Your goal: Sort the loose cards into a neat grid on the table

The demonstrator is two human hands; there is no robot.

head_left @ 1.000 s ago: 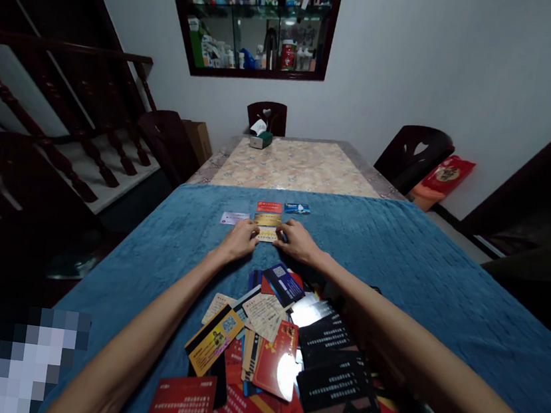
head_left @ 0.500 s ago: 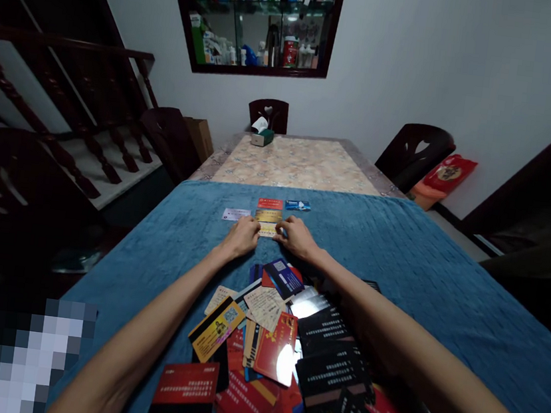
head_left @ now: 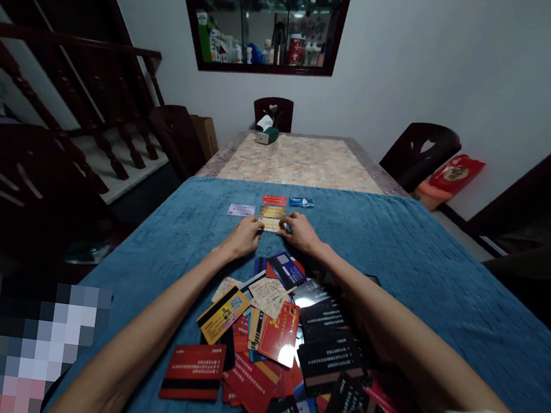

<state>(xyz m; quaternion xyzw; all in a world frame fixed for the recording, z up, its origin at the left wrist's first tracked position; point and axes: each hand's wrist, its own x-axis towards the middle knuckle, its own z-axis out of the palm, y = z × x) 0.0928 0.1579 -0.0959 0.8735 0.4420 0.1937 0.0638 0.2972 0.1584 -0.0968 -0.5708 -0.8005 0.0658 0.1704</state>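
A cream card [head_left: 271, 225] lies on the blue cloth [head_left: 193, 223], just below a gold card [head_left: 272, 212]. My left hand [head_left: 242, 236] has its fingers closed at the cream card's left edge. At the opposite edge, my right hand [head_left: 301, 233] pinches the same card. Above the gold card is a red card [head_left: 274, 200], with a blue card [head_left: 301, 202] to its right. A pale lilac card [head_left: 241, 210] lies left of the gold one. Between my forearms spreads a loose pile of cards in red, black, yellow and cream, including a yellow card [head_left: 223, 314].
The blue cloth covers the near part of the table; beyond it the patterned tabletop [head_left: 301, 159] shows. A tissue box [head_left: 266, 136] stands at the far end. Dark chairs, such as the right one [head_left: 420, 154], stand around the table.
The camera view has shifted slightly, moving the whole scene a little right and up. Both hands stay at the cream card's edges, and the laid-out cards keep their places.
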